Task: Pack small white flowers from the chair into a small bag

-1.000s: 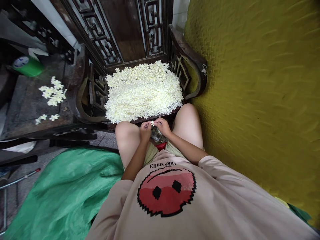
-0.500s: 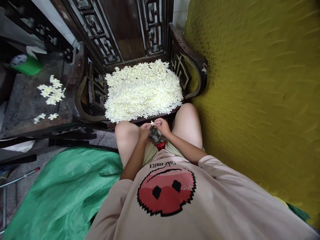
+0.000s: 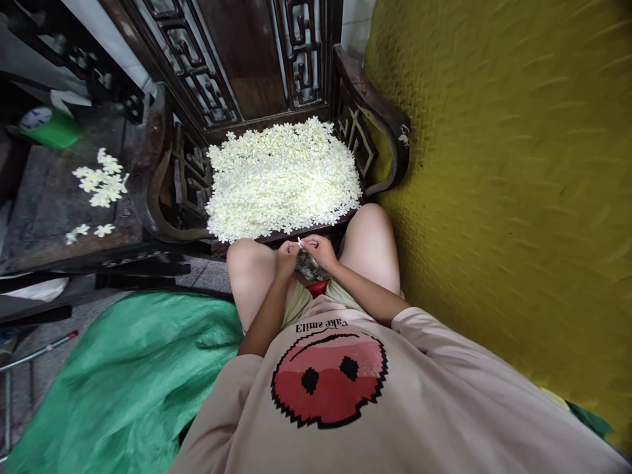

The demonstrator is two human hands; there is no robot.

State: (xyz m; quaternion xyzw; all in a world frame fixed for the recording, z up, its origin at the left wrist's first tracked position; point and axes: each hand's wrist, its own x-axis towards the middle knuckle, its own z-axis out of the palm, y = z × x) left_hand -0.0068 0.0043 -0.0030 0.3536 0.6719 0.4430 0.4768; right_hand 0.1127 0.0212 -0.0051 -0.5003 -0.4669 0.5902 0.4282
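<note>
On my left, loose blossoms (image 3: pixel 102 181) lie on a dark side table (image 3: pixel 44 217); next, a blossom heap (image 3: pixel 286 184) covers the chair (image 3: pixel 392 131) seat. Before it, my left hand (image 3: pixel 285 257) pinches one white flower (image 3: pixel 299 243), fingertips narrowed, and my right hand (image 3: pixel 320 251) pinches it too.

1. A flower heap (image 3: pixel 284 184) lies on a chair (image 3: pixel 399 139) before the person (image 3: pixel 419 388).
2. Left of the chair, loose flowers (image 3: pixel 105 187) lie on a tabletop (image 3: pixel 47 204), a tape roll (image 3: pixel 56 130) behind them.
3. A sheet (image 3: pixel 133 368) lies left of the person.

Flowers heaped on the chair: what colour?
The flowers are creamy white, as the head view shows.
</note>
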